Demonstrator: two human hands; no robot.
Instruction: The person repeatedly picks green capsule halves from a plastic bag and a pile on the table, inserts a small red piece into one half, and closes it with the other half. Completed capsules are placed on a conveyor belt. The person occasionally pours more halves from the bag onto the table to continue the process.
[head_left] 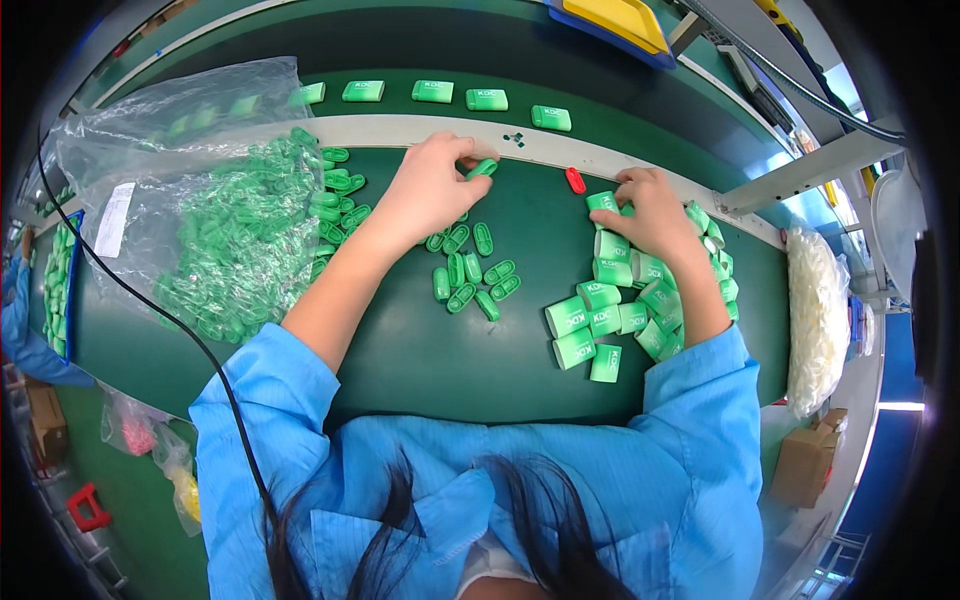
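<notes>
Table (420, 360) bore one red piece (575, 181); left hand (432, 180) pinched one green piece (483, 168), long axis rising rightward; right hand (655, 212) gripped one case (601, 202).

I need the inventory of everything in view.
Oval parts: many, green, middle and left
Clear bag: one, transparent, left
Shells: many, green, right and beyond rail
Red piece: one, red, near rail
Rail: one, white, far side
Table: one, green, centre
White-filled bag: one, white, right
Upper tray: one, yellow, right
Cartons: at least two, brown, both sides
Floor bags: two, pink and yellow, left
Cable: one, black, left
Co-worker's sleeve: one, blue, left
Own sleeves: two, blue, bottom
Left hand: one, bare, holding oval part
Right hand: one, bare, touching shell
</notes>
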